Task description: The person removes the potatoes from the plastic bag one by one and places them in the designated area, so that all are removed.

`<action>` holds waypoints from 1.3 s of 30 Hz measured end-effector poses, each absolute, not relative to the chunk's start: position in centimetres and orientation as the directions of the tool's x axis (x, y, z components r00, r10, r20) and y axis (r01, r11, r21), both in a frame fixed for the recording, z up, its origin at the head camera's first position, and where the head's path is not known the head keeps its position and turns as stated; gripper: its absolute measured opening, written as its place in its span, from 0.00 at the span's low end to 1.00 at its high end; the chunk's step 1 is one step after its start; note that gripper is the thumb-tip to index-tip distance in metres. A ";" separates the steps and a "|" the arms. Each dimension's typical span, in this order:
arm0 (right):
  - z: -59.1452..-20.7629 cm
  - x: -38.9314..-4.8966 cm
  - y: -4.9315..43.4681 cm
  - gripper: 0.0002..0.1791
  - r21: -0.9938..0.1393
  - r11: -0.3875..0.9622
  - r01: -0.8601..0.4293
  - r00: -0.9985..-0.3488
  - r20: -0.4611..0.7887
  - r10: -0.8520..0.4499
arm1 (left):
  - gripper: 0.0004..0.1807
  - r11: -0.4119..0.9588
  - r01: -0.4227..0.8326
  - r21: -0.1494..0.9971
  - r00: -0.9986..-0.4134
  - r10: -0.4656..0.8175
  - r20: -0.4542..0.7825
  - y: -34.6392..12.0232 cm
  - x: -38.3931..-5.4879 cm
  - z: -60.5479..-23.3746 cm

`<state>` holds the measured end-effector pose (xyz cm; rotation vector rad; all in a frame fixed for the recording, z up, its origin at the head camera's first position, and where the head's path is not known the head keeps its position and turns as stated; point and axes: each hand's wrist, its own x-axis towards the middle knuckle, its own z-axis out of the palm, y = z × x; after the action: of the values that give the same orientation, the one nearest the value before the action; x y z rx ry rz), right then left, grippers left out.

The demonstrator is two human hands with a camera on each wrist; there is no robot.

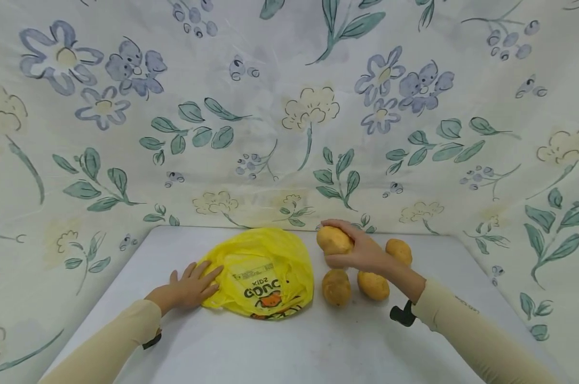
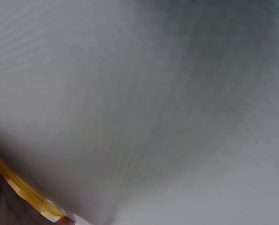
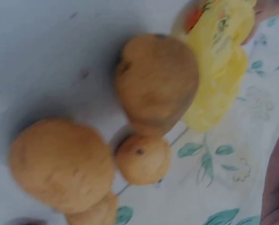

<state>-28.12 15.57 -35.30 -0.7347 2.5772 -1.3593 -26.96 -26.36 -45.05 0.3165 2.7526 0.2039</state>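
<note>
My right hand (image 1: pixel 361 250) grips a potato (image 1: pixel 334 240) above the far part of the table; in the right wrist view only a finger and a sliver of that potato show at the right edge. Below it on the table lie several more potatoes, among them a brownish one (image 1: pixel 336 288), a yellower one (image 1: pixel 373 286) and one behind my forearm (image 1: pixel 398 252). With fingers spread, my left hand (image 1: pixel 189 289) rests on the left edge of a yellow plastic bag (image 1: pixel 270 261) printed with letters and an orange figure. The bag's inside is hidden.
A white table (image 1: pixel 289 352) carries everything. Flowered cloth (image 1: pixel 270 133) rises behind its far edge and along both sides. Small dark specks of dirt (image 3: pixel 85 73) lie near the potatoes.
</note>
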 end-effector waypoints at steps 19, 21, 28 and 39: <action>-39.4 -28.3 26.7 0.46 -0.763 0.571 -0.301 -0.942 0.144 -0.305 | 0.38 0.964 0.197 0.180 -0.909 0.248 -0.336 -26.1 -27.2 -45.0; -40.2 -28.2 27.7 0.46 -0.756 0.596 -0.271 -0.954 0.129 -0.269 | 0.38 0.963 0.201 0.180 -0.908 0.252 -0.334 -26.1 -27.2 -45.1; -42.5 -27.5 30.6 0.46 -0.722 0.665 -0.192 -0.976 0.070 -0.206 | 0.38 0.962 0.213 0.171 -0.907 0.259 -0.331 -26.2 -27.6 -45.3; -45.0 -27.3 32.2 0.47 -0.626 0.774 -0.100 -0.982 -0.064 -0.179 | 0.37 0.953 0.238 0.185 -0.916 0.284 -0.284 -26.3 -28.1 -45.0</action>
<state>-27.26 32.20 -45.05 -0.2248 2.8444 -0.9929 -28.08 -26.31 -45.04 0.3834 2.7950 0.2104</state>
